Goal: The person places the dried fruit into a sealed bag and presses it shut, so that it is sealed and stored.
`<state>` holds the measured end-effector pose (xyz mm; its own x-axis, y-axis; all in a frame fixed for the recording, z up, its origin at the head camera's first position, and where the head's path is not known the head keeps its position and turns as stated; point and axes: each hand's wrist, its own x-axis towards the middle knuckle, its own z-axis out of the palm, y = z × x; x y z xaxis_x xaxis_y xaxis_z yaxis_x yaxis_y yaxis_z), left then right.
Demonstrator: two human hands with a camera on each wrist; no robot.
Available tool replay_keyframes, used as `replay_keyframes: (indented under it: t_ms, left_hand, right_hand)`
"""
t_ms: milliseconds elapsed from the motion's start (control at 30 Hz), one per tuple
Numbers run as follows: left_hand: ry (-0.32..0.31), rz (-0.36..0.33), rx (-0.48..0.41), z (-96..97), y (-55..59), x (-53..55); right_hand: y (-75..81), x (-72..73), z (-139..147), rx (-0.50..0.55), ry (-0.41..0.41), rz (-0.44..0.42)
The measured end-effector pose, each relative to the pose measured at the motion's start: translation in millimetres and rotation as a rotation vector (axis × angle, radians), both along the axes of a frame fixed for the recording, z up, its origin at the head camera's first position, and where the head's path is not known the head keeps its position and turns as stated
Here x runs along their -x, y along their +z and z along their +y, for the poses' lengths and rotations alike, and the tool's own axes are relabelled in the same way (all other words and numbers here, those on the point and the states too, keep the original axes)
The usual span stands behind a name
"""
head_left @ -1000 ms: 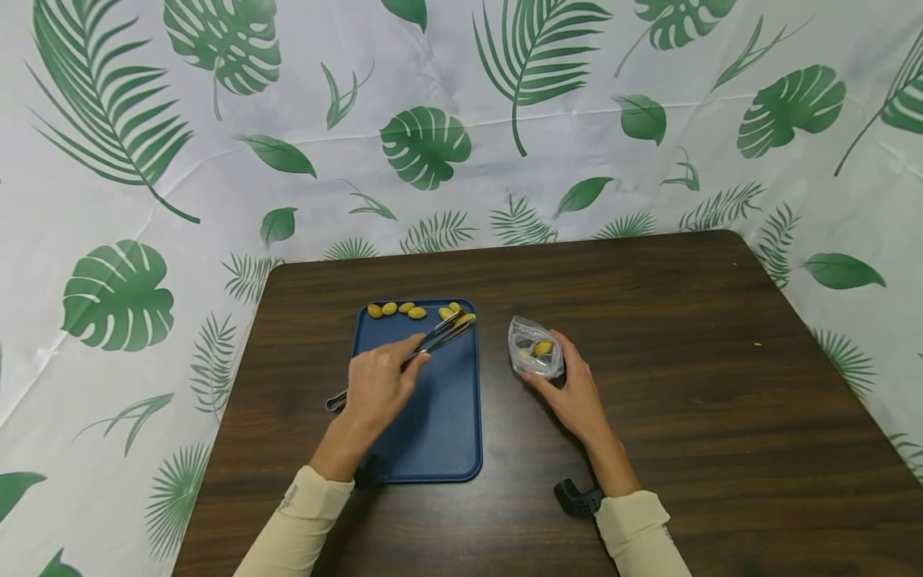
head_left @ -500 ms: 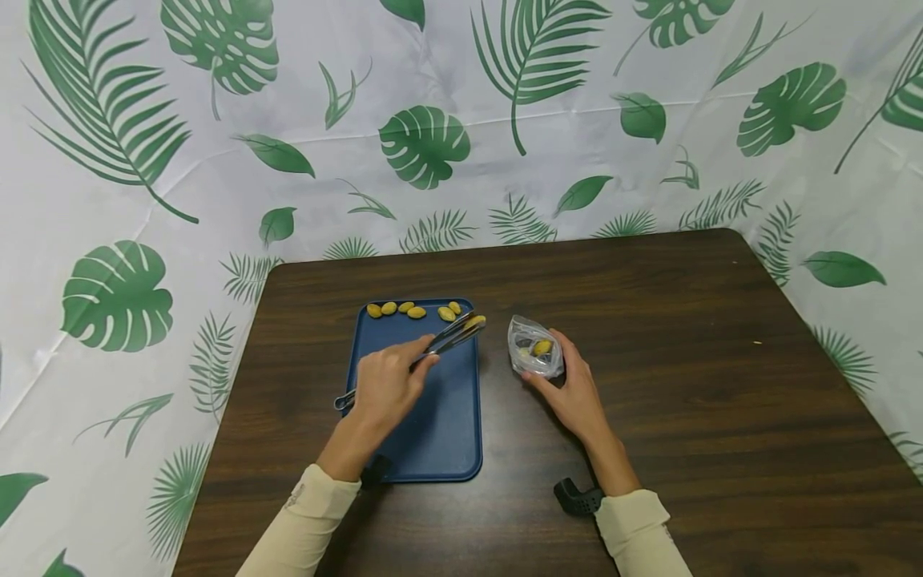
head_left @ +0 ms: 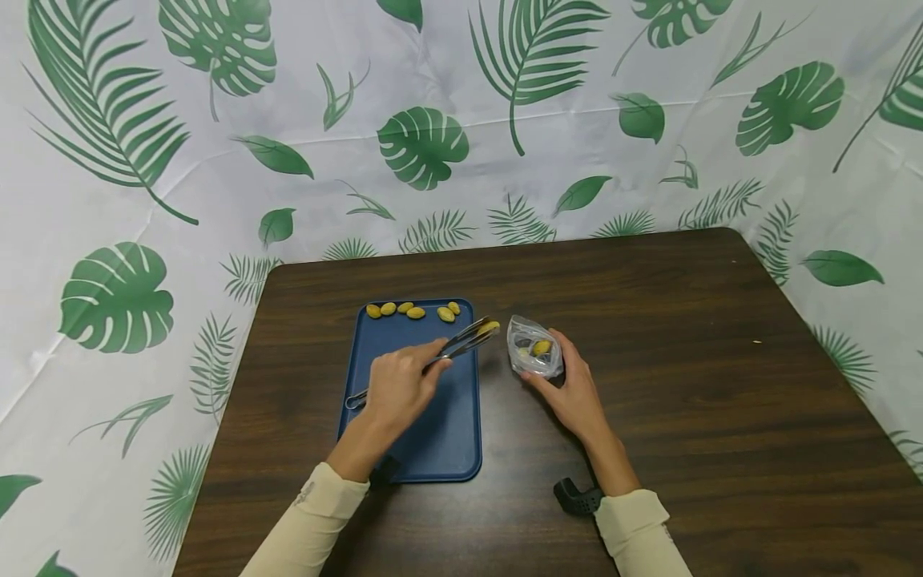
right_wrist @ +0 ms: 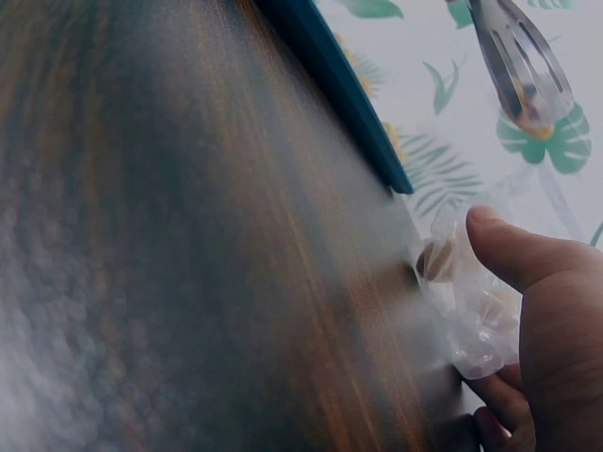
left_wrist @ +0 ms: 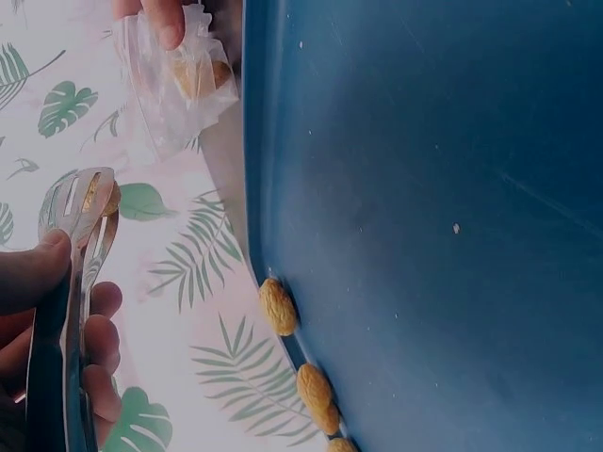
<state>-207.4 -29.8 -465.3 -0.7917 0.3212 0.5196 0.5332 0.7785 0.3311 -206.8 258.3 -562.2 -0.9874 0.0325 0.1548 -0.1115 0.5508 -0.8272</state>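
Left hand [head_left: 402, 385] was closed round metal tongs [head_left: 470, 343] above the blue tray [head_left: 450, 449]. Beyond its fingertips, the tongs pinched one yellow piece [head_left: 490, 328]. Farther right, the right hand [head_left: 574, 397] gripped a clear bag [head_left: 546, 370], thumb and fingers curved; a second piece [head_left: 542, 348] lay inside.

left hand [head_left: 399, 386], tongs [head_left: 465, 342] | moved right | yellow piece [head_left: 490, 327] | past tray [head_left: 443, 437], nearer bag [head_left: 526, 336]
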Motion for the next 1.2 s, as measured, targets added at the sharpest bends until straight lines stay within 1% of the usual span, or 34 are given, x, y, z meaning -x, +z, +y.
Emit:
replay_keyframes:
  t_ms: [333,700,933,1200]
  left_hand:
    - [-0.028,0.008,0.005,6.6,-2.1,-1.2]
    - [-0.053,0.006,0.023,14.7,-2.9,-0.9]
    - [-0.063,-0.01,0.039,20.3,-2.1,-0.1]
    - [-0.08,-0.013,0.03,26.6,-1.4,1.4]
  right_hand:
    - [-1.1,0.1,0.3,-0.005,-0.006,-0.019]
    - [-2.7,0.6,0.6,0.002,-0.001,0.005]
    - [-3.1,0.6,0.7,0.008,0.003,0.012]
    - [-3.7,0.6,1.1,0.01,0.002,0.013]
